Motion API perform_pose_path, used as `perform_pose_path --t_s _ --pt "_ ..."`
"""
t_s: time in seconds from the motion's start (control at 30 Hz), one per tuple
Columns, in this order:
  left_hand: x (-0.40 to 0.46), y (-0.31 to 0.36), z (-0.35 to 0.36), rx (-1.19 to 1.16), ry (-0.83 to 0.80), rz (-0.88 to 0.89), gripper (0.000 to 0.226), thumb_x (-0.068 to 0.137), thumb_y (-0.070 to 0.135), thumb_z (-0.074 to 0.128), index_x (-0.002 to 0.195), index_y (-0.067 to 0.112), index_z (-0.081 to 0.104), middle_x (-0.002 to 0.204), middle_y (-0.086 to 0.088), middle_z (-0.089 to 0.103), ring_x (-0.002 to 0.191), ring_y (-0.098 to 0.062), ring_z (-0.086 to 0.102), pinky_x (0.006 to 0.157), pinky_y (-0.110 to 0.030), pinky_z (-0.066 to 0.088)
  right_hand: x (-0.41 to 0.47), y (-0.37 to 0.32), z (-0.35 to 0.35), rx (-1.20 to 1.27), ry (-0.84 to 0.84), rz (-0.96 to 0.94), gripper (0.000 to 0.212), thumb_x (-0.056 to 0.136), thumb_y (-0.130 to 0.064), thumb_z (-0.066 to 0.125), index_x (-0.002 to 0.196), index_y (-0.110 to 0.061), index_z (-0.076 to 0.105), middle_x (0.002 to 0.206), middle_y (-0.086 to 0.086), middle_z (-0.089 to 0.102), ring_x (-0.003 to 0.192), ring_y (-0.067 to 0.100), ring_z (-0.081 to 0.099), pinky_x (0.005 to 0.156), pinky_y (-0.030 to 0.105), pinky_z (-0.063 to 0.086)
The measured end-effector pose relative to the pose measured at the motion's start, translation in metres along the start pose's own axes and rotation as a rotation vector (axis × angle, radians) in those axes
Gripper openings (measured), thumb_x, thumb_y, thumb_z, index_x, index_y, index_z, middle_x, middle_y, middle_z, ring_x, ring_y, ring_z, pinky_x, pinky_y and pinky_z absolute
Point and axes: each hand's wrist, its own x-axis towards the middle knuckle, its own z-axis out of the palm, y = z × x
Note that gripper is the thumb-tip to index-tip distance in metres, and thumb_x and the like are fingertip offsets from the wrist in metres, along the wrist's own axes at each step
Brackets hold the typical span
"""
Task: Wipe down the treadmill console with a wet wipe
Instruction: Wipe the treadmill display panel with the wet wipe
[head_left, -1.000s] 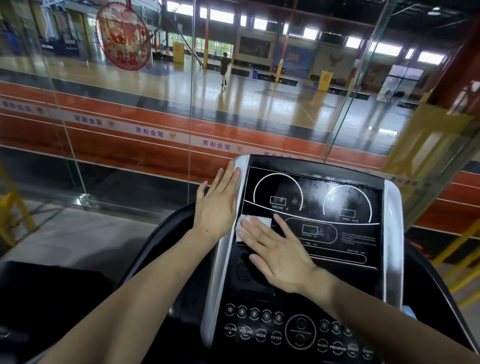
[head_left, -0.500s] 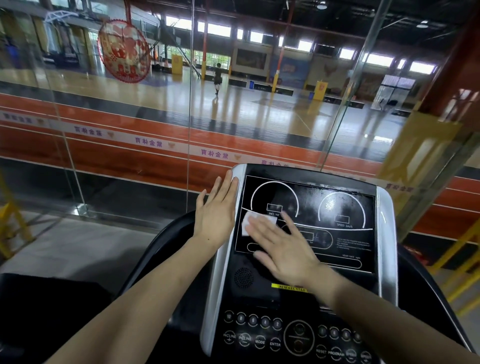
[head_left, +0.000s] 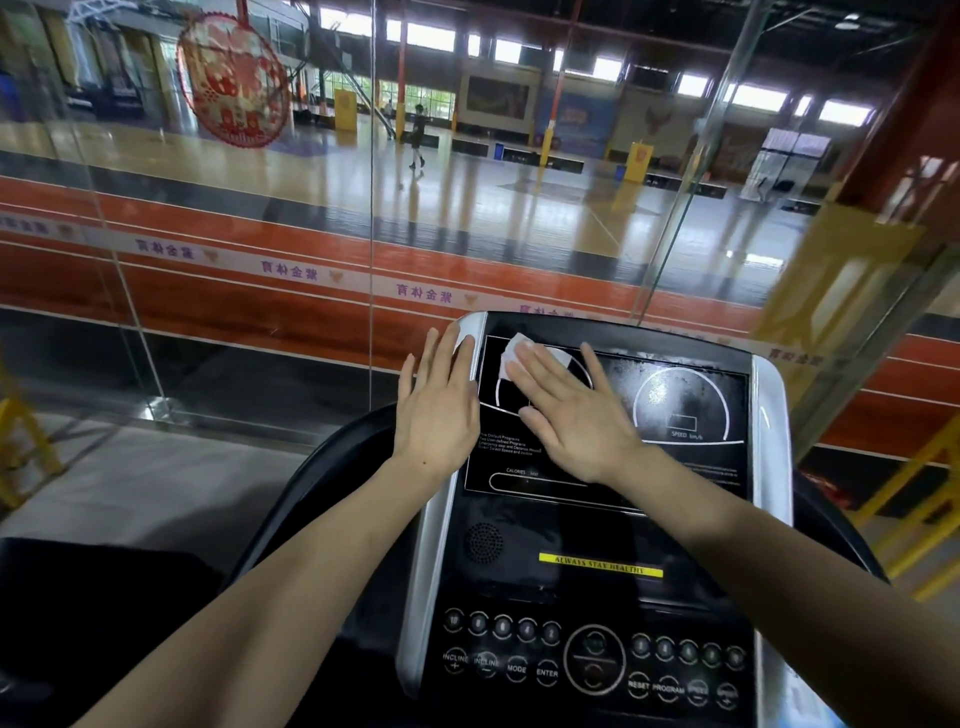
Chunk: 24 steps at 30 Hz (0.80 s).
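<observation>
The treadmill console (head_left: 613, 525) is a black panel with silver side rails, two dial graphics at the top and rows of buttons at the bottom. My right hand (head_left: 566, 410) lies flat on the upper left of the panel, pressing a white wet wipe (head_left: 511, 356) that shows past the fingertips near the top left corner. My left hand (head_left: 439, 405) rests flat and open against the silver left rail, fingers pointing up. The right dial area looks smeared and dusty.
A glass wall (head_left: 371, 208) stands just beyond the console, with a red round decoration (head_left: 231, 78) stuck on it. Behind it lie a red running track and a sports hall where a person (head_left: 417, 136) walks. Yellow railings (head_left: 914, 514) stand at the right.
My right hand has slid the wipe up the panel from its left middle to the top left corner. My left hand has moved up the rail a little.
</observation>
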Motion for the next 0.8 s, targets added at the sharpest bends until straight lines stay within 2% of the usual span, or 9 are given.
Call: perform_pose_path --t_s 0.1,0.27,0.57,0.8 --pt "0.0 0.001 0.003 -0.004 0.013 -0.011 0.056 0.106 0.024 0.039 0.16 0.017 0.028 0.173 -0.004 0.017 0.16 -0.023 0.011 0.127 -0.052 0.019 -0.018 -0.008 0.007 0.003 -0.008 0.008 0.064 0.112 -0.052 0.009 0.169 -0.025 0.016 0.177 -0.003 0.009 0.164 0.013 0.003 0.13 0.059 -0.007" --pt "-0.003 0.003 0.007 -0.018 0.003 -0.007 0.055 0.108 0.028 0.036 0.161 0.015 0.025 0.174 -0.005 0.013 0.161 -0.025 0.011 0.127 -0.053 0.02 -0.056 -0.028 0.017 0.041 -0.021 -0.02 0.061 0.113 -0.047 0.02 0.169 -0.024 0.016 0.177 -0.004 0.007 0.163 0.011 -0.001 0.13 0.059 -0.003" --pt "-0.005 0.003 0.006 -0.004 -0.022 -0.002 0.056 0.111 0.034 0.03 0.162 0.014 0.022 0.175 -0.006 0.009 0.161 -0.027 0.007 0.128 -0.054 0.018 -0.105 -0.063 0.034 0.057 -0.079 -0.062 0.061 0.114 -0.046 0.026 0.169 -0.027 0.012 0.178 -0.008 0.003 0.163 0.011 -0.003 0.129 0.059 -0.003" --pt "-0.004 0.004 0.002 0.038 -0.044 -0.001 0.058 0.11 0.036 0.028 0.163 0.014 0.02 0.175 -0.006 0.005 0.161 -0.026 0.002 0.128 -0.055 0.016 -0.126 -0.043 0.027 0.008 -0.111 -0.051 0.062 0.114 -0.05 0.017 0.17 -0.025 0.01 0.177 -0.007 0.005 0.163 0.009 -0.003 0.129 0.058 -0.003"
